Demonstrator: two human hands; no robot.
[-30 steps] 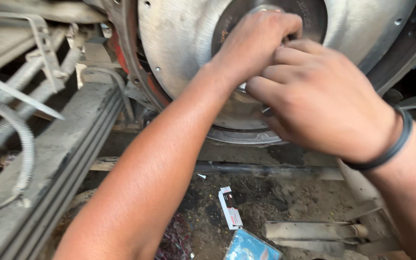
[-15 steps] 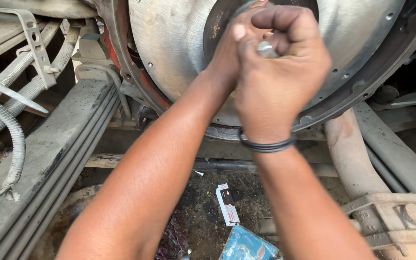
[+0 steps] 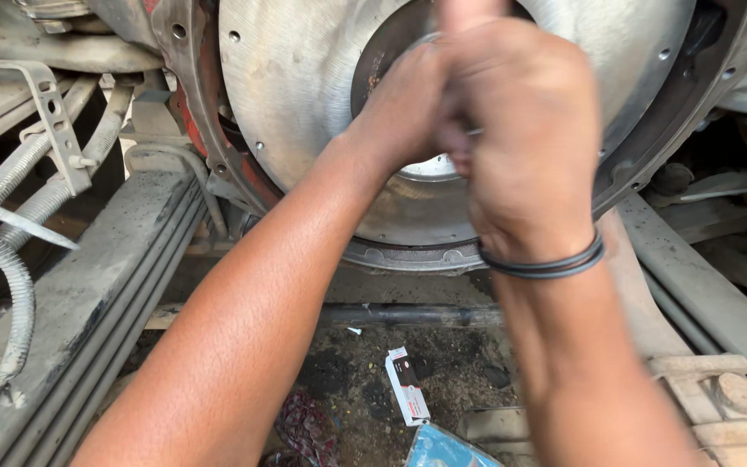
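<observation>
A large round steel flywheel (image 3: 296,112) fills the top of the view, set in a rust-red housing rim (image 3: 190,121). Both my hands are at its dark centre hub (image 3: 382,60). My left hand (image 3: 404,108) reaches up from the lower left, and its fingers are hidden behind the other hand. My right hand (image 3: 525,147) is blurred and wears dark bands (image 3: 546,264) at the wrist. It is closed in a fist in front of the hub, around a small metal tool that barely shows.
A leaf-spring stack (image 3: 88,320) and corrugated hoses (image 3: 10,285) run along the left. Frame rails (image 3: 711,311) lie at the right. On the dirty ground below are a small carton (image 3: 408,385), a blue packet (image 3: 443,450) and a rag (image 3: 304,428).
My right hand moved from the right side of the hub to in front of it and closed into a fist. The view has shifted closer. My left hand stayed at the hub.
</observation>
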